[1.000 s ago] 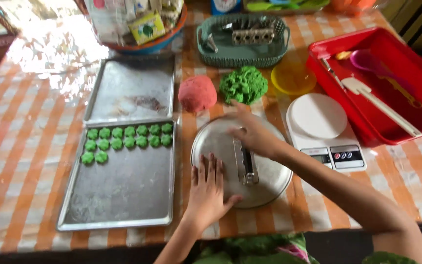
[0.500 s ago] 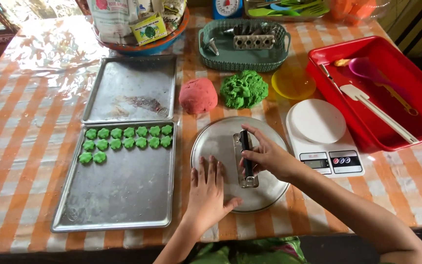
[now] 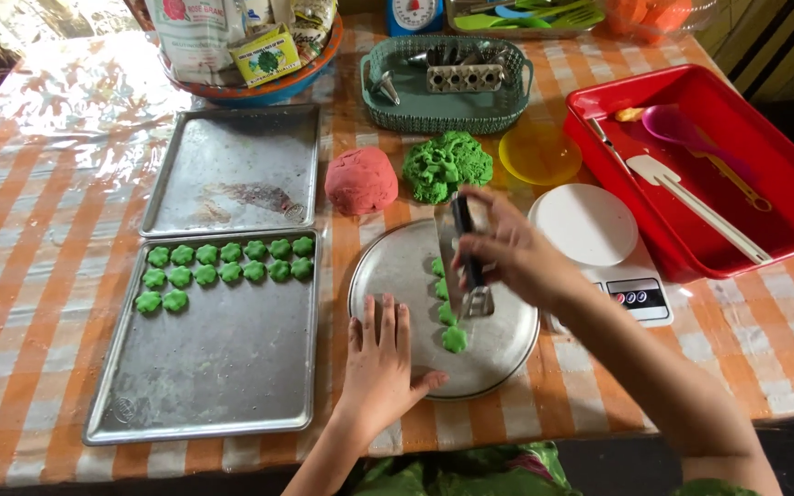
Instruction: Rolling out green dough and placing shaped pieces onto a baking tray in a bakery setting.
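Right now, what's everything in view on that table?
baking trays: 2, metal, left; near one holds green cookies, about 14
round plate: 1, metal, centre; about 4 green pieces on it
red dough: 1 ball, behind plate
green dough: 1 lump, beside red dough
yellow lid: 1, right of green dough
scale: 1, white, right of plate
red tub: 1, far right, holds spatulas
green basket: 1, back, metal tools inside
bowl: 1, back left, packets inside
left hand: flat on plate rim
right hand: gripping metal press over plate
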